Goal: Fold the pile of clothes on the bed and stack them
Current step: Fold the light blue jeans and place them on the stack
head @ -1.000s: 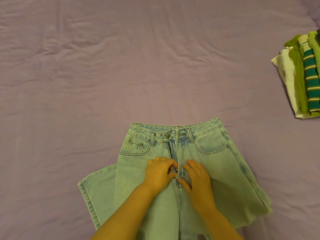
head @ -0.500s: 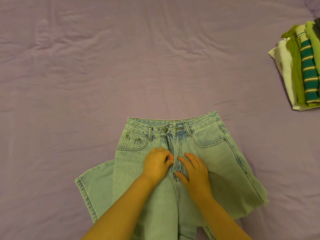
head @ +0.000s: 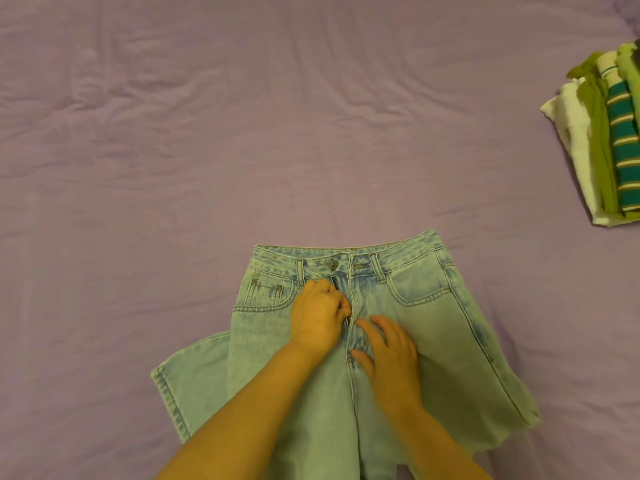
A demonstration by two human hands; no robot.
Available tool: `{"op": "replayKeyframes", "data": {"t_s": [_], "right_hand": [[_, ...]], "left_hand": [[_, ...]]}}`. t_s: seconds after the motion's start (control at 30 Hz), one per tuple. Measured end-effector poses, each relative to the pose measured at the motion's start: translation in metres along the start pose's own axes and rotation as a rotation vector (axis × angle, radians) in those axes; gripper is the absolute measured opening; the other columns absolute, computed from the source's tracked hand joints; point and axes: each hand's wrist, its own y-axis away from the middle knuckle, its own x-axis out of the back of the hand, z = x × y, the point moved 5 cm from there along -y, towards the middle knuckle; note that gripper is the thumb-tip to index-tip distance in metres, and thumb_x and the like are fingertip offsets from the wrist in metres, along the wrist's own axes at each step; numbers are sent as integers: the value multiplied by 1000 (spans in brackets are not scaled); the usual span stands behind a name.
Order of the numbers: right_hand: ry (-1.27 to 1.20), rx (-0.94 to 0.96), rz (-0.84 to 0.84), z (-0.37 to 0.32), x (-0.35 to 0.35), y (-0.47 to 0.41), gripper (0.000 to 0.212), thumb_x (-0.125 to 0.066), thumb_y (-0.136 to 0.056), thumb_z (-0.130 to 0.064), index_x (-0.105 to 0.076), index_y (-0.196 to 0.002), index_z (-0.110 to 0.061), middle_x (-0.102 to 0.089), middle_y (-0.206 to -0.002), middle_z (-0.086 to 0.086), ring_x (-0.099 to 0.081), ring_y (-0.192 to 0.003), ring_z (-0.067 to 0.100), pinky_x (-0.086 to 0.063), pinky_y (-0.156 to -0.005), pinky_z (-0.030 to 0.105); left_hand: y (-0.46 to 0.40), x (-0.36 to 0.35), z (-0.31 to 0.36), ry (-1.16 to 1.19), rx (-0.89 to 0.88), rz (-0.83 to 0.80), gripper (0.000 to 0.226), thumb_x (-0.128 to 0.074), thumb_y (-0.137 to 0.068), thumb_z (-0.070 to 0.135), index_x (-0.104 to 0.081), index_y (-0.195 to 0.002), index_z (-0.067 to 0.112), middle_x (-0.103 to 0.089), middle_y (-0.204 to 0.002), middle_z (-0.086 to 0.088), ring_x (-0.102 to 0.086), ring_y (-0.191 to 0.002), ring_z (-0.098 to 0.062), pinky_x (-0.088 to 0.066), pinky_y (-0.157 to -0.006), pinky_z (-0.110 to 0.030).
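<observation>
- Jeans (head: 433,327): pale washed denim, one pair, laid front-up on the bed (head: 173,168); waistband at the far edge, legs running toward the person and out of view. Landmark for all entries below.
- Fly of the jeans (head: 349,306): partly undone, zipper teeth visible just below the waistband button (head: 334,265); the button looks unfastened.
- Left hand (head: 318,317): on the jeans, just left of the fly; fingers curled together and pinched at the zipper, apparently on the pull, though the pull itself is hidden.
- Right hand (head: 391,348): on the jeans, just right of and below the fly; fingers straight and slightly spread, pressing the denim flat, gripping nothing.
- Denim panel (head: 187,379): sticks out from under the left side of the jeans; probably a folded-back leg, cannot be confirmed.
- Stack of folded clothes (head: 602,147): well apart from the jeans, to the far right; white, green and teal-striped pieces, partly cut off by the frame edge.
- Step in hand, as judged: closing the fly before folding; folding of this item not yet begun.
- Next move calls for: drawing the zipper up to the waistband while the right hand holds the cloth taut, then fastening the button, laying one leg over the other, and carrying the fold to the stack.
</observation>
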Motion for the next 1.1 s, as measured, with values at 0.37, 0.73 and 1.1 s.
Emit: {"op": "replayKeyframes", "data": {"t_s": [0.37, 0.73, 1.1], "right_hand": [[64, 0, -46, -3, -2, -2, 59, -93, -52, -23, -72, -107, -19, -67, -111, 7, -66, -100, 30, -54, -81, 41], [241, 91, -377, -2, 2, -39, 92, -57, -83, -59, 6, -148, -41, -25, -150, 3, -32, -133, 23, -31, -104, 33], [166, 306, -133, -31, 52, -128, 39, -59, -92, -27, -55, -131, -21, -52, -132, 3, -46, -120, 26, -42, -95, 39]], "left_hand": [[-43, 33, -10, 12, 106, 133, 10, -60, -91, 24, -68, -93, 19, -55, -112, 3, -40, -113, -21, -26, -86, -30], [-55, 38, -25, -202, 12, 86, 51, -58, -84, 56, -50, -122, 24, -54, -114, 3, -42, -111, -20, -26, -90, -32], [-59, 41, -28, 187, 89, -149, 24, -62, -90, 36, -67, -99, 15, -64, -90, -8, -57, -82, -24, -39, -65, -32]]}}
